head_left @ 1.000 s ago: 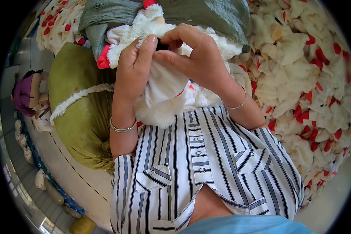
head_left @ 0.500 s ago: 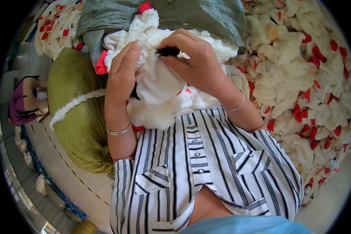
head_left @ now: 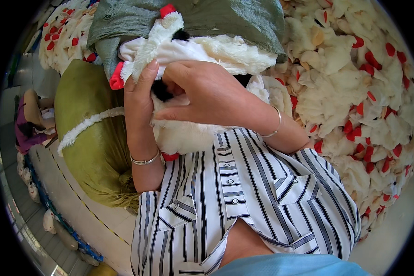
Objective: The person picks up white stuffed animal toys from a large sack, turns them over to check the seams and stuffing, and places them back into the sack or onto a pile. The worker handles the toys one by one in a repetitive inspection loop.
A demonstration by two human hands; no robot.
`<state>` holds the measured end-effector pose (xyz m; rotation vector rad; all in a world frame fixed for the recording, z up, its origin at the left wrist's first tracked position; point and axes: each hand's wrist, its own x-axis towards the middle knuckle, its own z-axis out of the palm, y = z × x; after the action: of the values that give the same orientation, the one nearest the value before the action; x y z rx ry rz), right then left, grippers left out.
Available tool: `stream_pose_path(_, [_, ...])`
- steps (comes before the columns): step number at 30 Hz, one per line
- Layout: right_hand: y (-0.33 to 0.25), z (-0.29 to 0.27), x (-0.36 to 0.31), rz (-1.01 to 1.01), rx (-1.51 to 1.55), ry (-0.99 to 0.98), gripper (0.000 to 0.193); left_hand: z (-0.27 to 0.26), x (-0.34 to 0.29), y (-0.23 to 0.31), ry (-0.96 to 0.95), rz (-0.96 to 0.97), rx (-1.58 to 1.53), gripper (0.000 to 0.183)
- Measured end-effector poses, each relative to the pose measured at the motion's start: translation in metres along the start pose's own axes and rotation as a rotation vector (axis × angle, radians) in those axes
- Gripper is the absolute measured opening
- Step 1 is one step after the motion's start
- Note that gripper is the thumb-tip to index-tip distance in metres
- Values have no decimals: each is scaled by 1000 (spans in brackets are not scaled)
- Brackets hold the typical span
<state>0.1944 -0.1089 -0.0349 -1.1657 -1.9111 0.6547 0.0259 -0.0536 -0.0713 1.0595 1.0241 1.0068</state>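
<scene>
My left hand (head_left: 140, 99) is upright at the near left of a white plush toy skin (head_left: 186, 138), its thumb raised and its other fingers mostly hidden. It is closed on the skin's edge. Across the front reaches my right hand (head_left: 202, 89), fingers curled inward at a black furry patch (head_left: 161, 90) beside the left palm; the fingertips are partly covered. Just behind both hands, another white plush skin (head_left: 225, 49) with red tips and a black tuft lies over a grey-green sack (head_left: 225, 17).
On the right rises a large heap of cream plush pieces (head_left: 336, 92) with red bits. To the left lies an olive sack (head_left: 89, 152) with a white furry strip (head_left: 85, 123) across it. A person in purple (head_left: 30, 119) is farther left. A smaller plush heap (head_left: 62, 37) sits at far left.
My right hand has moved left and down, close to my left hand and the black patch there. The white cloth flap between the hands is now mostly covered; the black tuft behind now shows.
</scene>
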Motion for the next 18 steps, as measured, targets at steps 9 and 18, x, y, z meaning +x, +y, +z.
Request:
stream_pose_path(9, [23,24,3,-109,179,100,29,8,-17,-3,-66,47,-149,33])
stream_pose_path(18, [57,-2,-26,426,652,266,31,9,-13,1,114,30,-393,35])
